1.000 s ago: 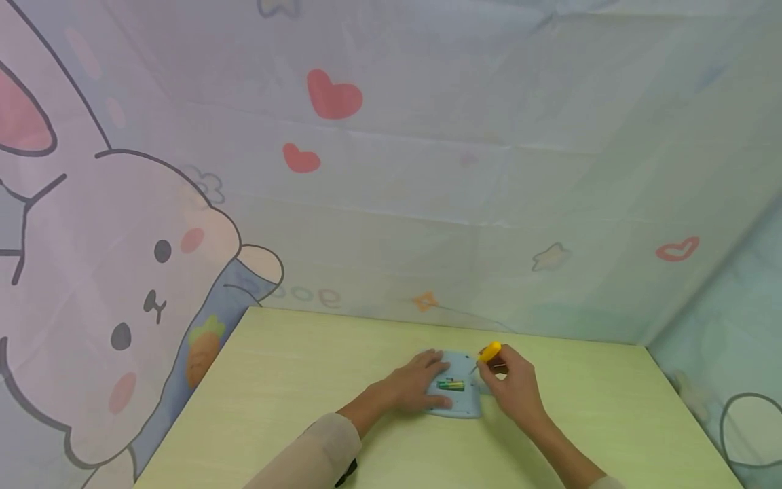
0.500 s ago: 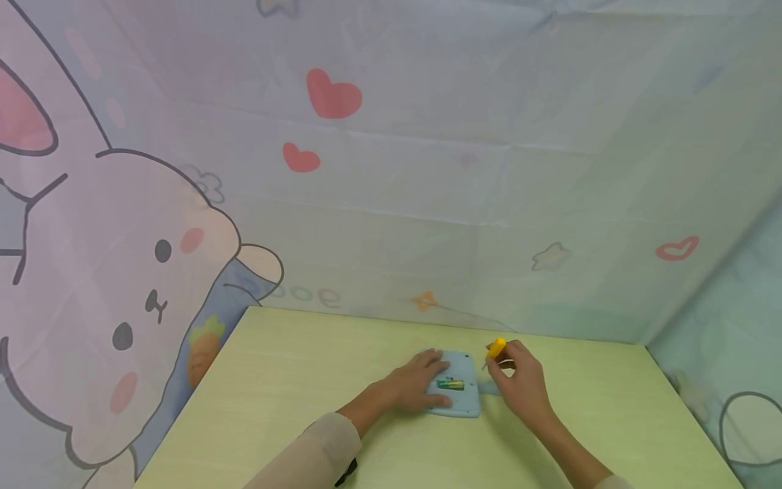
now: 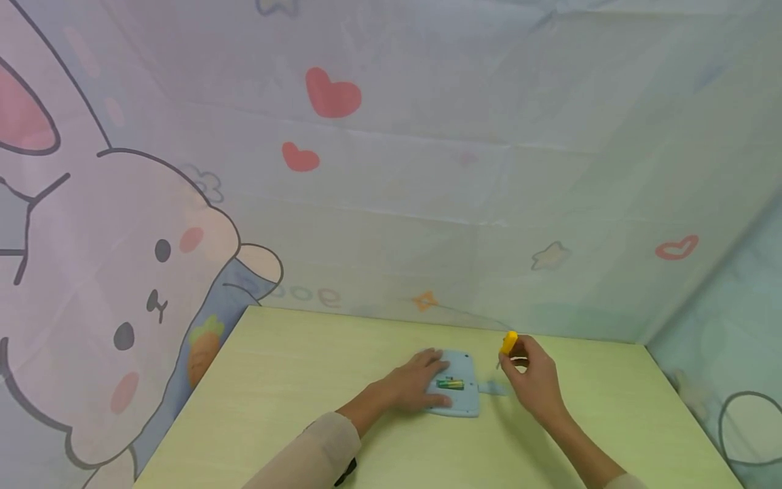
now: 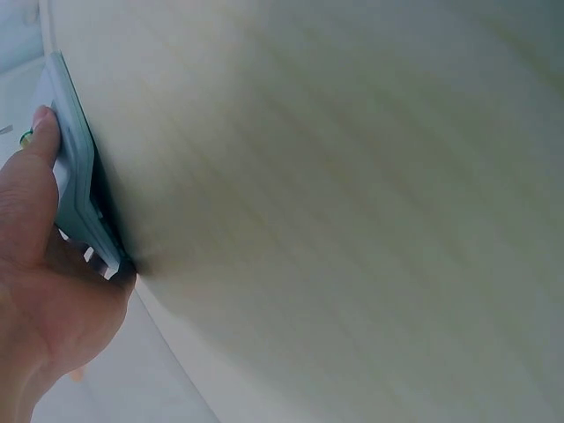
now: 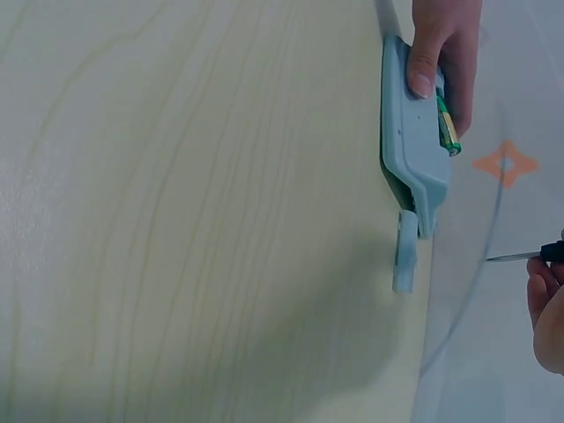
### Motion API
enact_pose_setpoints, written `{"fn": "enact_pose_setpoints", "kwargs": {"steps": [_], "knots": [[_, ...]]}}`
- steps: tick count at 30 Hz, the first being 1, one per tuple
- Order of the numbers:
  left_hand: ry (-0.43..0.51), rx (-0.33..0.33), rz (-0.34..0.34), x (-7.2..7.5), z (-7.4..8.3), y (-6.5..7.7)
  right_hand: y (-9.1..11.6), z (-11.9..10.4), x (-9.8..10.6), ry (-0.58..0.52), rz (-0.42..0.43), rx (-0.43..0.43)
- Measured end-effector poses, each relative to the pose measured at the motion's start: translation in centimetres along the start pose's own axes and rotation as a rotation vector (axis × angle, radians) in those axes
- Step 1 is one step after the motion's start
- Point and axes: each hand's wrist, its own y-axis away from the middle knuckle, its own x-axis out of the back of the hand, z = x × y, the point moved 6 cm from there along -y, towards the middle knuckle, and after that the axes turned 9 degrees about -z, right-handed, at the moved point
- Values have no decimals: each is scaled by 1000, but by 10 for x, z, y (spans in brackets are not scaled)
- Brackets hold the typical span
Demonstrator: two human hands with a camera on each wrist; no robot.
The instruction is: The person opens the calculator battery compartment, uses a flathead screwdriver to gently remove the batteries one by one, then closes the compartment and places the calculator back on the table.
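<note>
A light blue plastic device lies on the table, dark screw holes near its corners and a green-and-gold battery in its middle. My left hand holds it at its left side; in the left wrist view the thumb lies on the face and the other fingers are round the edge. Right of the device, my right hand pinches a small screwdriver with a yellow handle. Its thin metal shaft points away from the hand, apart from the device.
A flat light blue piece sticks out at the device's right side, close to the right hand. The pale wooden table ends at a printed cloth backdrop. A dark object shows beside the left sleeve.
My right hand has moved right and slightly up with the screwdriver, away from the device's right edge, uncovering more of the light blue piece. The left hand and device stay put.
</note>
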Motion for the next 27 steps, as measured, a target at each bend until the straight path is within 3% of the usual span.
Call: {"fn": "enact_pose_setpoints", "kwargs": {"steps": [27], "knots": [[-13, 8, 1, -1, 0, -1, 5, 23, 19, -26, 51, -115]]}}
